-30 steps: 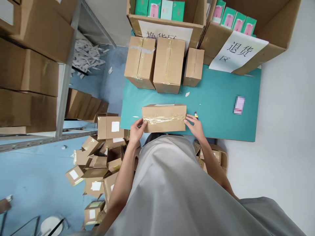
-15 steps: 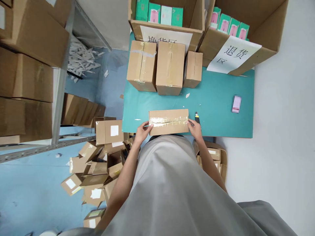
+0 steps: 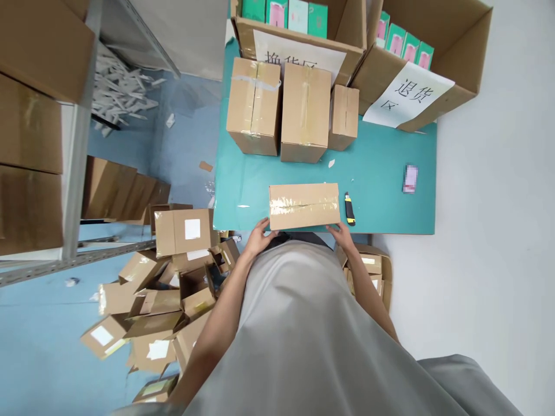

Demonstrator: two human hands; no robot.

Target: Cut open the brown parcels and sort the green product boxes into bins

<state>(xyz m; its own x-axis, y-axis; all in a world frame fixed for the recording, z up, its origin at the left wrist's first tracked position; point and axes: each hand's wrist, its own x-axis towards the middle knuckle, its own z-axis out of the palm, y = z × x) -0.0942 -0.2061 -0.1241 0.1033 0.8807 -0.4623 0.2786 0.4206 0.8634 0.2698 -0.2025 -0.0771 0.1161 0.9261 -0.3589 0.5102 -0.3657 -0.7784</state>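
A long, flat cardboard box lies near the front edge of the teal table, a strip of shiny clear tape running along its top seam. At its near left corner is my left hand, thumb and fingers apart. My right hand is just below the near right corner, likewise with fingers spread. Neither hand is wrapped round the box; whether the fingertips still touch it is hard to tell. A yellow and black box cutter rests on the table right of the box.
Three taped cartons stand further back on the teal table. Behind them are two open boxes of green packages with paper signs. A small pixelated item lies at right. Opened cartons heap on the floor beside metal shelving.
Both hands have let go of the box's short ends and drawn back to its near edge. My view has shifted slightly, and the box cutter shows in full.
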